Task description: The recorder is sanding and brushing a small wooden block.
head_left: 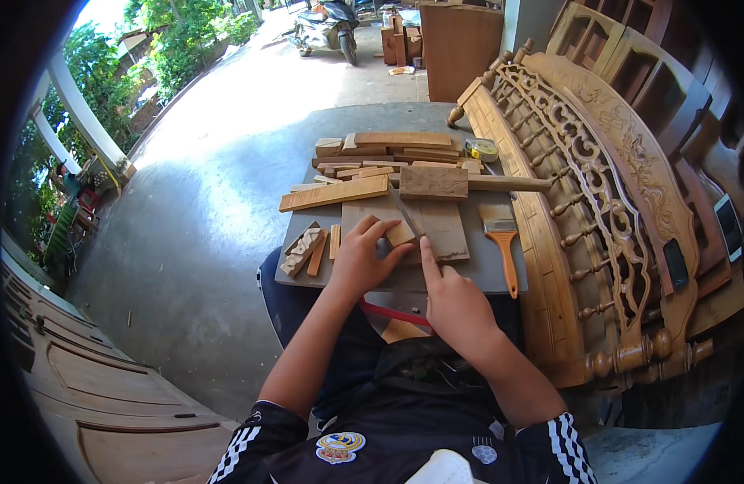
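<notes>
My left hand (361, 256) pinches a small light wood block (400, 233) between thumb and fingers, down on a flat wooden board (446, 230). My right hand (459, 305) is closed round a narrow-bladed tool (407, 211), its index finger stretched along the blade. That dark, thin blade slants up and left beside the block; its handle is hidden in my palm, so chisel or knife I cannot tell. Behind the board lies a wooden mallet (433, 183), with its handle pointing right. Left of my left hand sits a carved wood piece (305, 249) with small strips.
Wood strips (333, 194) and offcuts are stacked along the grey worktable's (485, 278) far side, with a tape measure (481, 149). A flat paintbrush (501, 242) lies at right. Carved wooden panels (578, 161) lean close on the right, holding two phones. A motorbike (330, 32) stands far back.
</notes>
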Motion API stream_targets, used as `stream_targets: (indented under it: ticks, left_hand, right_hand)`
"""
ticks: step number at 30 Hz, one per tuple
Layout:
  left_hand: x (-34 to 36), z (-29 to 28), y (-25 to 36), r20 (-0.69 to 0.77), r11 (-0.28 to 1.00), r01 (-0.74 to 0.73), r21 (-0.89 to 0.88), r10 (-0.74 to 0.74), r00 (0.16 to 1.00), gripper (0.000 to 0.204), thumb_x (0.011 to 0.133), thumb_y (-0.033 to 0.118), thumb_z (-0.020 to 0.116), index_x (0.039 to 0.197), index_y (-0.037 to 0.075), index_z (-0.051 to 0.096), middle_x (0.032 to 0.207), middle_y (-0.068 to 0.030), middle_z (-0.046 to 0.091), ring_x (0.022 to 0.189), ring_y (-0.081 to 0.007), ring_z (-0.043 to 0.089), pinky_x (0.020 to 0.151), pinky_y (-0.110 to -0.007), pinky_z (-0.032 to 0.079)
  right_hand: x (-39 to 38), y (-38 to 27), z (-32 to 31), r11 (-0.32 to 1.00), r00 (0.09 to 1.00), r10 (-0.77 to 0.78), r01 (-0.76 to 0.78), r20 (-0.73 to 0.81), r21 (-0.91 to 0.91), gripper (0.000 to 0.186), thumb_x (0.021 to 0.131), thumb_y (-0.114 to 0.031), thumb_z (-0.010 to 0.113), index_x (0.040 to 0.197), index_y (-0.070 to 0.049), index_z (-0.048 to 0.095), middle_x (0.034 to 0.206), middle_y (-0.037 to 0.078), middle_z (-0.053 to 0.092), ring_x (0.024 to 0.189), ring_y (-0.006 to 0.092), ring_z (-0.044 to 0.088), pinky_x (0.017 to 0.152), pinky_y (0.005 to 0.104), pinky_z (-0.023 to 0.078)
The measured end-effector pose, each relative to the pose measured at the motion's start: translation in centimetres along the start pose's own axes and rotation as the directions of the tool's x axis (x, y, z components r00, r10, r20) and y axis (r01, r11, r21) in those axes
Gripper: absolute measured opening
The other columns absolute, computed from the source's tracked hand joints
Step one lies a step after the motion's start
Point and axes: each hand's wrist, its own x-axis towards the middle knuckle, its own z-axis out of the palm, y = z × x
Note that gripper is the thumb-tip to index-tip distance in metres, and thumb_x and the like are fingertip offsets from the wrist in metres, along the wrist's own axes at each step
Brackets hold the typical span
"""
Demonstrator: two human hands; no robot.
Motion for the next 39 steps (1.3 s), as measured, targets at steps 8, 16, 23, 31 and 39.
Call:
stream_targets:
  ticks: [8,16,23,31,39]
  left_hand:
    - [-0.5,0.8,0.2,-0.005,0.998,-0.014,-0.057,0.014,1.000,0.042,0.079,0.027,0.084,0.114,0.006,0.073,0.094,-0.0120,0.066,0.086,-0.0333,0.066,0.078,-0.042,0.053]
    - [-0.3,-0.6,3.3,-0.037,0.999,0.015,0.034,-0.014,0.999,0.035,0.082,0.017,0.082,0.115,0.005,0.073,0.105,-0.0153,0.067,0.098,-0.0308,0.066,0.086,-0.037,0.053]
    - [-3.3,-9.7,14.1,0.159,0.475,0.086,-0.876,0.116,0.980,0.020,0.095,0.015,0.067,0.102,-0.003,0.070,0.107,-0.0188,0.066,0.101,-0.0311,0.065,0.089,-0.040,0.051]
    - [-2.3,-10.6,17.1,0.232,0.091,0.214,-0.973,0.451,0.862,0.019,0.098,0.017,0.064,0.091,0.000,0.067,0.090,-0.0129,0.066,0.082,-0.0244,0.064,0.070,-0.038,0.044]
    - [-1.8,-9.4,15.1,0.034,0.157,-0.041,-0.987,0.448,0.893,0.017,0.097,0.014,0.068,0.088,0.000,0.067,0.093,-0.0142,0.067,0.082,-0.0226,0.066,0.072,-0.035,0.048]
  right_hand:
    - [-2.0,0.9,-0.1,0.996,0.998,-0.055,0.054,-0.016,-0.065,0.083,0.084,-0.002,0.060,0.158,0.001,0.022,0.087,0.022,0.065,0.074,0.0367,0.072,0.069,0.0437,0.060]
    - [-1.6,1.7,0.1,1.000,1.000,-0.017,0.017,0.012,0.000,0.085,0.085,-0.002,0.060,0.160,-0.001,0.019,0.092,0.024,0.064,0.078,0.0381,0.072,0.072,0.0447,0.060]
    - [-1.8,1.9,0.8,0.998,1.000,-0.020,0.019,0.023,0.053,0.084,0.087,-0.003,0.059,0.160,-0.003,0.018,0.093,0.023,0.065,0.081,0.0395,0.072,0.072,0.0457,0.061]
    - [-1.9,1.3,0.6,1.000,1.000,0.026,-0.026,0.010,0.010,0.081,0.089,-0.003,0.057,0.160,-0.004,0.018,0.093,0.023,0.065,0.079,0.0382,0.072,0.072,0.0457,0.061]
    - [-1.6,0.9,0.2,0.997,0.999,0.031,-0.034,0.039,0.070,0.083,0.089,0.001,0.058,0.161,-0.003,0.016,0.097,0.023,0.064,0.084,0.0378,0.072,0.074,0.0443,0.061]
